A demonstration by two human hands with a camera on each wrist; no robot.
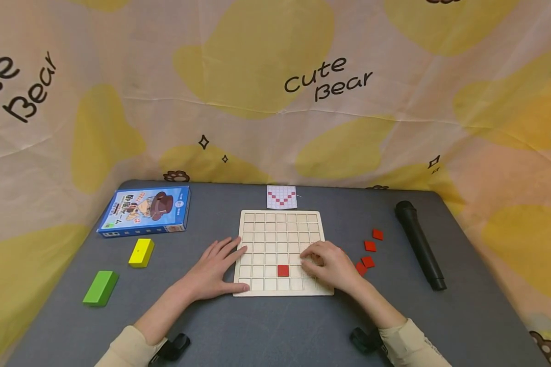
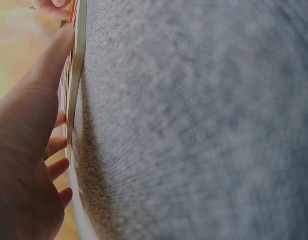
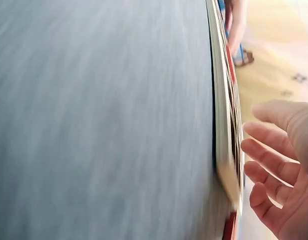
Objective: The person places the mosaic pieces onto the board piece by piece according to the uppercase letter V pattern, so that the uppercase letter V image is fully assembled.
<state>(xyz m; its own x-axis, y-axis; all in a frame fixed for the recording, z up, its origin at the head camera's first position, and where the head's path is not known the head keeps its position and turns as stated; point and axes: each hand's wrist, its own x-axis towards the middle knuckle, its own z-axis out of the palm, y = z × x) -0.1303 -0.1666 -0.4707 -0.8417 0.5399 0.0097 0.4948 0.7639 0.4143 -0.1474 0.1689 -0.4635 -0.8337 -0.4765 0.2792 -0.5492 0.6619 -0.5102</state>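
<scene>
A pale wooden grid board [image 1: 263, 291] lies on the grey table with one red square tile [image 1: 282, 270] in a cell of its lower part. My left hand [image 1: 213, 270] rests at the board's left edge, fingers spread and the thumb on the lower left corner. Over the board's right side is my right hand [image 1: 332, 265], fingers loosely bent. In the right wrist view no object shows between those fingers [image 3: 269, 137]. Several loose red tiles [image 1: 370, 246] lie on the table just right of the right hand.
A small card with a pink V-shaped grid pattern [image 1: 282, 197] lies behind the board. To the left are a blue box [image 1: 144, 210], a yellow block [image 1: 141, 253] and a green block [image 1: 101, 288]. A black microphone [image 1: 421, 245] lies at the right. Patterned cloth hangs behind the table.
</scene>
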